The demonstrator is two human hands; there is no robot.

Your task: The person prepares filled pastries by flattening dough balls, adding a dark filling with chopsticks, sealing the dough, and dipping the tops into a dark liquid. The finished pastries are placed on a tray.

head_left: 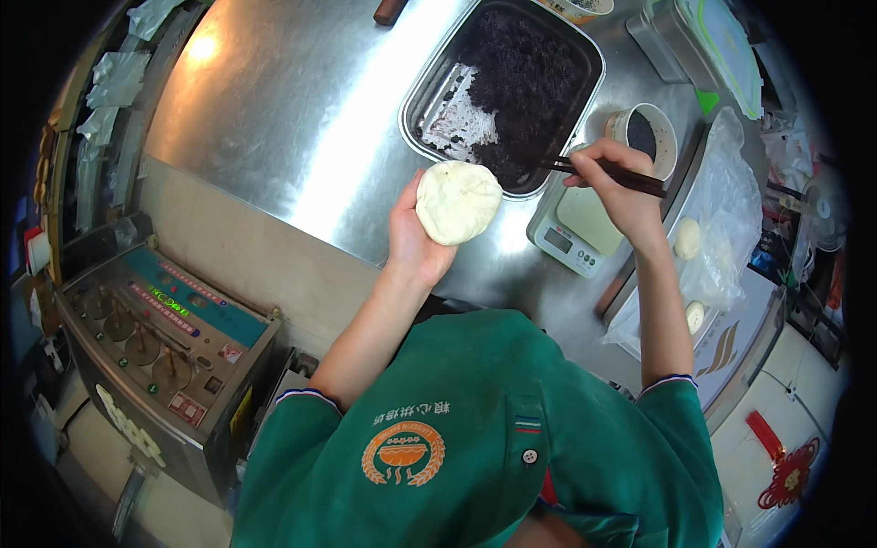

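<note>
The left hand [413,239] cupped a flattened round of white dough [458,202], palm up, over the steel worktop's [274,110] near edge. The right hand [614,187] pinched dark chopsticks [607,172], tips reaching into the metal tray [429,82] of dark filling [530,82], judged for loading the dough. A scale [575,233] sat just beside.

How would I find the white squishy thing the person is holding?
Start at the big metal tray of dark filling on the steel table. Just below its near corner, the left hand cups a round, pale disc of dough, bigger than the dough balls under plastic on the right.
</note>
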